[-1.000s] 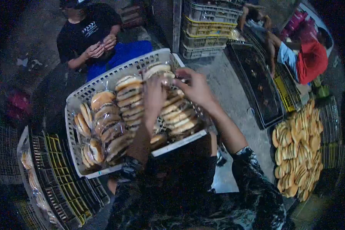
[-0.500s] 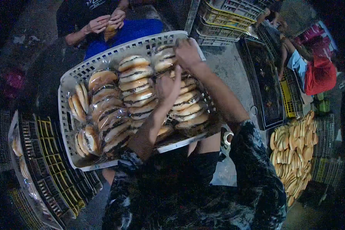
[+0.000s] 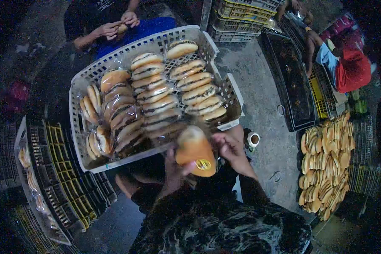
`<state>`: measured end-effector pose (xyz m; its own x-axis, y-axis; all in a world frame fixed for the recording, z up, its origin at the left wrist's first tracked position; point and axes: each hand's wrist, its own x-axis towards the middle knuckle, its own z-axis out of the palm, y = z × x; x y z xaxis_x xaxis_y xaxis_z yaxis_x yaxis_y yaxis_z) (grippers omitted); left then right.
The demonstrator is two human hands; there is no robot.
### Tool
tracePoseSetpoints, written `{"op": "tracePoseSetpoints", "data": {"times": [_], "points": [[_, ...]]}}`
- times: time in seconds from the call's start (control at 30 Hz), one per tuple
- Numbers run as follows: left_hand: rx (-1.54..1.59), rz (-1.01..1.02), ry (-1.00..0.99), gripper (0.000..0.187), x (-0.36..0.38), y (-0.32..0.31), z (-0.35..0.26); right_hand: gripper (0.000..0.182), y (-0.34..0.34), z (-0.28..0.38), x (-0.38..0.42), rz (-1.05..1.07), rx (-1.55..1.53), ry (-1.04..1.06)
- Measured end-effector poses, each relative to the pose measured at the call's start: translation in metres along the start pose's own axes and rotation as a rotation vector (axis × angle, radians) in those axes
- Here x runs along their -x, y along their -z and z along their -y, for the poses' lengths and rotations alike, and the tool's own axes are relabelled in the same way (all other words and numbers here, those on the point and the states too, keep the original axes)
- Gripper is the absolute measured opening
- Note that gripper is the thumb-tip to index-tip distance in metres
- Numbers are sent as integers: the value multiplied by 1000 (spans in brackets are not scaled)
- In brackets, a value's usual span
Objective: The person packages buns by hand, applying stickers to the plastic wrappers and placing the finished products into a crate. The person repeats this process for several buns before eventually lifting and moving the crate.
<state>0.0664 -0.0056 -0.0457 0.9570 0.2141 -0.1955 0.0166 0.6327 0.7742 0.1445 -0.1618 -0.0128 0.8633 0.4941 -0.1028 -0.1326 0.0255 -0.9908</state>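
Close to my lap, in front of the crate's near edge, a filled bun [image 3: 195,150] in a clear bag shows a round yellow label. My left hand [image 3: 175,167] grips it from the left side, the thumb lying over its lower part. Just right of the bun is my right hand [image 3: 230,150], fingers bent toward its upper edge and smeared by motion. The white plastic crate [image 3: 73,122] holds rows of buns with dark filling. The right row [image 3: 199,93] leaves some crate floor showing near its far bun [image 3: 182,49].
Across the crate, a person's hands [image 3: 118,27] hold a small bun. Stacked crates [image 3: 241,19] stand behind, and a black tray [image 3: 288,80] lies to the right. Many buns [image 3: 326,165] are piled at right. Further crates [image 3: 67,178] are at left. Another person in red sits at far right.
My hands have drawn back from the crate's far right corner to its near edge, and a bagged bun is now in my left hand. The right row of buns is uncovered.
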Motion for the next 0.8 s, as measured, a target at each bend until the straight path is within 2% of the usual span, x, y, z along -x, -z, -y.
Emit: {"op": "tracePoseSetpoints", "data": {"times": [0.03,0.07,0.1,0.17,0.2,0.23,0.3,0.33,0.37,0.4,0.43,0.5,0.53,0.57,0.63,0.67,0.7,0.77,0.8], "points": [[-294,150,-111,69,9,-3,-9,16,-1,3,2,-56,32,38],[-384,212,-112,74,14,-2,-7,15,-2,6,7,-111,68,72],[-379,205,-120,74,21,-1,-8,15,-2,8,13,-101,73,75],[-345,277,2,72,35,1,-18,11,-1,12,22,-125,522,323],[-163,178,75,77,41,2,-14,15,3,10,20,-246,345,181],[-156,173,68,77,42,6,-14,16,8,12,17,-233,219,193],[-57,184,-49,85,34,18,-14,15,-10,30,38,-38,24,-28],[-71,233,-165,89,31,34,-2,12,-12,25,39,235,-35,30],[-41,251,-63,85,33,31,-13,12,-16,20,38,227,-36,10],[-12,266,39,80,36,29,-24,12,-22,14,35,230,-331,-30],[-29,319,36,76,42,25,-28,13,-28,9,33,222,-631,-63],[-49,373,60,72,52,18,-36,13,-36,24,36,18,-607,-618],[-364,392,-35,71,55,15,-38,17,-39,19,35,199,-623,-696],[-374,354,-213,69,53,7,-34,17,-43,14,34,183,-631,-701],[-423,235,-573,64,50,-9,-28,22,-47,7,29,268,-60,-133],[-186,226,-358,60,57,-13,-33,27,-47,16,31,243,-12,-152],[-120,226,-287,54,58,-8,-31,27,-49,20,33,240,-16,-152],[-55,218,-218,47,59,1,-26,26,-52,26,34,25,100,427],[-103,221,-235,41,61,4,-23,27,-53,33,37,94,51,464]]}}
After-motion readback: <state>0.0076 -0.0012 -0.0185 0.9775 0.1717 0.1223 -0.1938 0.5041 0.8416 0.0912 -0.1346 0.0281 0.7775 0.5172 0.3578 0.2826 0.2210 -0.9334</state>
